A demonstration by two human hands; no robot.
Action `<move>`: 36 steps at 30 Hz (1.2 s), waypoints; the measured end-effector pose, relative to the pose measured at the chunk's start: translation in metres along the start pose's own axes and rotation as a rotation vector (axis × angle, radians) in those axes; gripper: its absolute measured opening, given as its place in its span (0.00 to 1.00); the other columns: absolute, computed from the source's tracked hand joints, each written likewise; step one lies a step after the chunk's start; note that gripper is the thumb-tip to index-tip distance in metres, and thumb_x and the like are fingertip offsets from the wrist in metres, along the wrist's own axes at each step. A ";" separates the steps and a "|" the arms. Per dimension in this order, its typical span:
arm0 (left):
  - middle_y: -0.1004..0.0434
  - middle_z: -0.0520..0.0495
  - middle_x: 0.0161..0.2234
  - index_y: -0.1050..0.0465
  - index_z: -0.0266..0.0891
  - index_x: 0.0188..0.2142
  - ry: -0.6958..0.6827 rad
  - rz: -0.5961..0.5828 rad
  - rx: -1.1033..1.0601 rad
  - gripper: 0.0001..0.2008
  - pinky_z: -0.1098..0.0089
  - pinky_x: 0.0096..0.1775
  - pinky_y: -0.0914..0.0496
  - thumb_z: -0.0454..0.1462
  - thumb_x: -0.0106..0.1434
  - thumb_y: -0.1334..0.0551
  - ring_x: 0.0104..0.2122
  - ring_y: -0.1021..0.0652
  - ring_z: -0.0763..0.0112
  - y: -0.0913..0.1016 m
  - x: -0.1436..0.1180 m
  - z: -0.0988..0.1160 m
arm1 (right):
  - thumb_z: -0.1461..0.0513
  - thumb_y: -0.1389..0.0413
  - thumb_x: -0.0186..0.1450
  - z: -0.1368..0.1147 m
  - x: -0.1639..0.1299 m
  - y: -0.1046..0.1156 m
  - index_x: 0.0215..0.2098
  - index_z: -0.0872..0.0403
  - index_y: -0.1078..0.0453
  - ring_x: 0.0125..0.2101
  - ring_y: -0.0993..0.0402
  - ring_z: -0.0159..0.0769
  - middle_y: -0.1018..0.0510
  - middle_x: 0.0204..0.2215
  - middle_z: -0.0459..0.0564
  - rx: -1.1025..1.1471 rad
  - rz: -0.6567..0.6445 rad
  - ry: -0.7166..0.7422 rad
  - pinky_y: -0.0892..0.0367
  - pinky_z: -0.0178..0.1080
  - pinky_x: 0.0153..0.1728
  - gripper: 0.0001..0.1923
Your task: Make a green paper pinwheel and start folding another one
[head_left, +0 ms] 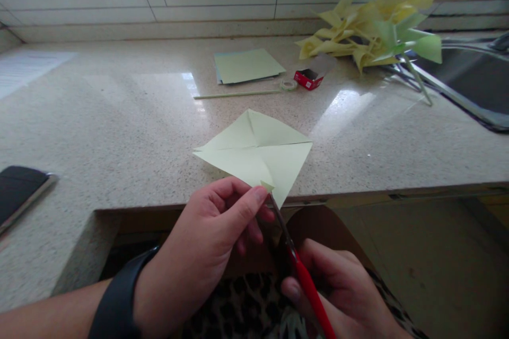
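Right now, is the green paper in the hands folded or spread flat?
Spread, but creased: the green paper is open as a square with fold lines crossing its middle. The left hand pinches its near corner, at the scissors.

One folded paper square [256, 156], one scissors [302, 270] (red-handled), one phone [19, 190].

Beyond the grip on the speckled bench [119, 116] lies a stack of paper sheets [247, 65]; a thin stick [238, 94], a tape roll [288, 85] and a small red box [308, 79] sit near it; paper pinwheels [377, 26] are piled far right; a dark phone [19, 190] rests far left.
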State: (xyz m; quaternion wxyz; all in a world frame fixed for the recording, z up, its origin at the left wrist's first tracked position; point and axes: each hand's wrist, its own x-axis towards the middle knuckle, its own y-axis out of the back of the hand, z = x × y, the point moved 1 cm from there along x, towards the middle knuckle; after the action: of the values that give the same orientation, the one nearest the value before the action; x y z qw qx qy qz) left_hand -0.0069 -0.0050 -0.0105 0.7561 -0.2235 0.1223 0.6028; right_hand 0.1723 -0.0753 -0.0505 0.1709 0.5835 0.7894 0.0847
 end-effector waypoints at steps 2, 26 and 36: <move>0.22 0.53 0.24 0.24 0.37 0.29 -0.009 0.007 -0.006 0.14 0.83 0.21 0.35 0.45 0.62 0.31 0.20 0.29 0.82 0.000 0.001 0.000 | 0.49 0.42 0.66 0.000 0.000 -0.001 0.23 0.52 0.38 0.19 0.40 0.27 0.35 0.16 0.40 -0.019 0.007 0.012 0.44 0.31 0.19 0.20; 0.22 0.53 0.24 0.24 0.37 0.29 -0.013 0.019 -0.037 0.14 0.82 0.22 0.35 0.45 0.61 0.30 0.19 0.30 0.82 0.000 0.001 -0.003 | 0.49 0.43 0.65 0.002 0.004 -0.007 0.23 0.51 0.40 0.19 0.42 0.27 0.37 0.16 0.40 0.038 0.028 0.012 0.45 0.31 0.19 0.20; 0.24 0.53 0.23 0.24 0.37 0.27 -0.012 0.017 -0.080 0.14 0.82 0.22 0.35 0.45 0.60 0.30 0.18 0.30 0.82 0.000 0.002 -0.003 | 0.48 0.44 0.67 0.002 0.003 -0.011 0.24 0.50 0.41 0.16 0.42 0.26 0.38 0.13 0.39 0.088 -0.002 -0.023 0.47 0.30 0.16 0.20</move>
State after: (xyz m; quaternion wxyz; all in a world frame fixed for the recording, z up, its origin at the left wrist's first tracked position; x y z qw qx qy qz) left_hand -0.0061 -0.0047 -0.0145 0.7421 -0.2487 0.0954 0.6151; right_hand 0.1623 -0.0757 -0.0565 0.1542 0.5907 0.7909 0.0428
